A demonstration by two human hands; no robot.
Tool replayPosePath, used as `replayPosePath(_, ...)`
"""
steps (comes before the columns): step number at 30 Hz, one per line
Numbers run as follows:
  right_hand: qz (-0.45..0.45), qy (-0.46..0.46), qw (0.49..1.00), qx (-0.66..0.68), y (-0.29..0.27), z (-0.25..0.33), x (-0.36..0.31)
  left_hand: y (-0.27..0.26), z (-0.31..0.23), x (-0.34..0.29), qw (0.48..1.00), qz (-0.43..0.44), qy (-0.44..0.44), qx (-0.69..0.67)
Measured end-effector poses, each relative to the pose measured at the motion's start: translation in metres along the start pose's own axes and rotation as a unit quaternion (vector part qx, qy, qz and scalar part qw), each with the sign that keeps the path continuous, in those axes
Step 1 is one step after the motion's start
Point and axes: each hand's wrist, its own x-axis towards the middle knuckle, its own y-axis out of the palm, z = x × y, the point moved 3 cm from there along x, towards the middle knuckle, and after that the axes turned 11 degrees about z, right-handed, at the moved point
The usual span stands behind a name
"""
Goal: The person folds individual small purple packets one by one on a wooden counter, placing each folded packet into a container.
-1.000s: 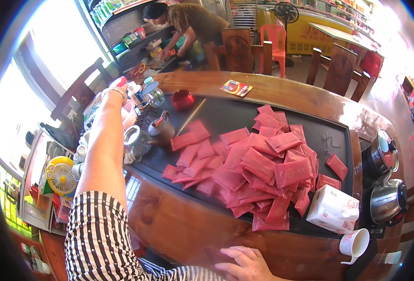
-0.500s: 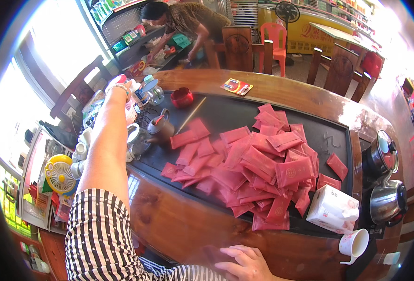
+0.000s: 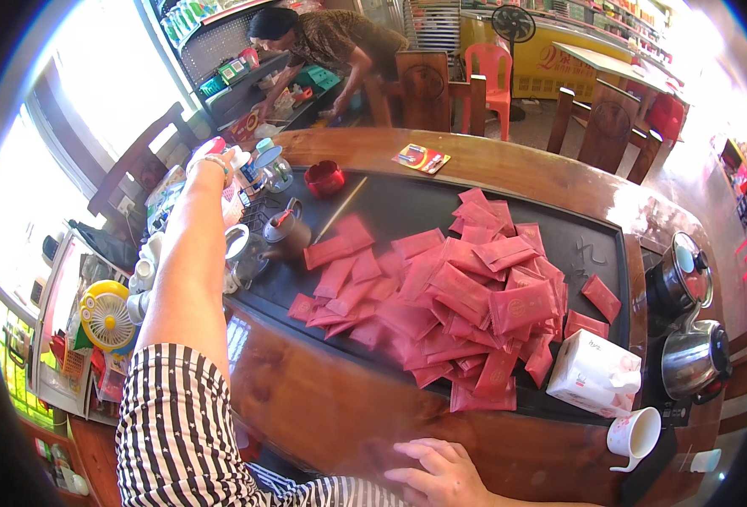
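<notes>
My left arm stretches to the table's far left corner. There my left hand (image 3: 213, 160) is among bottles and jars, against something with a red top (image 3: 208, 148); its fingers are mostly hidden. Close by are a clear glass jar (image 3: 278, 176) and a dark clay teapot (image 3: 286, 235). My right hand (image 3: 441, 475) rests at the near table edge, fingers spread, holding nothing. In front of it lies a large heap of red sachets (image 3: 458, 291) on a black tray (image 3: 589, 203).
A white tissue box (image 3: 595, 372), a mug (image 3: 634, 438) and two metal pots (image 3: 693, 359) stand on the right. Behind the tray are a red ashtray (image 3: 324, 178) and a battery card (image 3: 422, 158). A yellow fan (image 3: 108, 315) stands left. Another person (image 3: 331, 42) bends at a shelf.
The whole view has shifted slightly. My left hand stays stretched out among the bottles, and my right hand stays at the table edge. The sachet heap looks the same.
</notes>
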Motion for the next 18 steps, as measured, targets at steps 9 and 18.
replayPosePath(9, 0.002, 0.001, 1.000, 0.002, 0.000, 0.001, 0.001, 0.000, 0.004, -0.010, 0.999, 0.025, -0.013, -0.020)
replayPosePath(18, -0.005, -0.004, 1.000, -0.001, -0.004, 0.003, 0.002, 0.004, 0.014, -0.047, 0.998, -0.038, 0.018, -0.052)
